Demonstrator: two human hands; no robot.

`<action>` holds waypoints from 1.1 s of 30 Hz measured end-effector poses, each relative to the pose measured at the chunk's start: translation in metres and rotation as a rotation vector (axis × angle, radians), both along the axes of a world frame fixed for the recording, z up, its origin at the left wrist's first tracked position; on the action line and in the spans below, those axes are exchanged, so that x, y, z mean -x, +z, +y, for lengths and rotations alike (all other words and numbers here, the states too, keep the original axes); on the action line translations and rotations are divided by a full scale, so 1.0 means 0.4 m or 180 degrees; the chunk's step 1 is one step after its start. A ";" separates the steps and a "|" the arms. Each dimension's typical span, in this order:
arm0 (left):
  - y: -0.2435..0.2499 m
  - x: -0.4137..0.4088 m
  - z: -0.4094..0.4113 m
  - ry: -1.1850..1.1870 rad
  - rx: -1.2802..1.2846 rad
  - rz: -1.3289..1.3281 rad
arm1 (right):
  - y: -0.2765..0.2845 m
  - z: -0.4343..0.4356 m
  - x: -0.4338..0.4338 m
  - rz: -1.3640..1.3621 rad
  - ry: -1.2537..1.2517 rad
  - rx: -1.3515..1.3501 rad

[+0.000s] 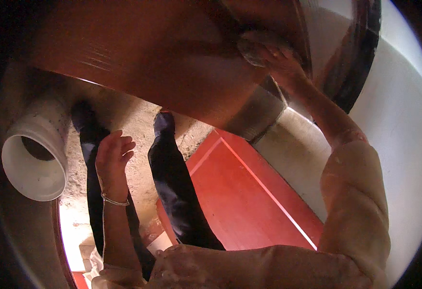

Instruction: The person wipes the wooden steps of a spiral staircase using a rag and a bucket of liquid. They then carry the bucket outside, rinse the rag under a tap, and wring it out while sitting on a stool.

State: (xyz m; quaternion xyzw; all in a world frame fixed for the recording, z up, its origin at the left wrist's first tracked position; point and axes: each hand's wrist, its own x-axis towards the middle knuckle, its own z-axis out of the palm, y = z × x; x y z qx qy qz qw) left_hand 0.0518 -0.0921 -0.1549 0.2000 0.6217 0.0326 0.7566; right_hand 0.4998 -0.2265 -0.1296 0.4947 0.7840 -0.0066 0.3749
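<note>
My right hand [281, 63] reaches to the upper right and presses a greyish, rounded pad or cloth [252, 48] against a dark reddish-brown, glossy surface [182, 68]. Its fingers lie over the pad, whose exact kind is too dark to tell. My left hand [115, 153] hangs lower left, above the floor and my legs, with its fingers slightly bent and nothing seen in it. A thin bracelet circles the left wrist. Both arms wear light brown sleeves.
A white bucket or wide pipe [33, 166], its round opening towards me, is at the left. Below are a rough, pale floor [138, 173] and a red floor panel [247, 195] with light lines. Grey tiles [290, 144] and a pale wall [406, 144] stand at the right.
</note>
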 end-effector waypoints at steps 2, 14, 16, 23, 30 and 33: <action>0.008 -0.013 -0.035 -0.0223 -0.0059 0.0096 | -0.008 -0.137 -0.028 -0.0030 -0.0205 0.0064; -0.061 -0.028 -0.154 -0.1119 -0.0026 0.0115 | -0.045 -0.842 -0.134 0.0401 -0.2205 0.0141; -0.047 -0.051 -0.178 -0.1104 0.0073 0.0040 | -0.042 -0.844 -0.092 0.0172 -0.2430 0.0154; -0.056 -0.111 -0.228 -0.1392 0.0409 0.0151 | -0.250 -0.916 0.049 0.0268 -0.4575 -0.2435; -0.074 -0.064 -0.213 -0.1278 0.0423 0.0211 | -0.297 -0.767 0.520 0.0799 -0.5074 -0.3040; -0.074 -0.071 -0.194 -0.1357 0.0438 0.0163 | -0.175 -0.564 0.736 0.3665 -0.6433 -0.2020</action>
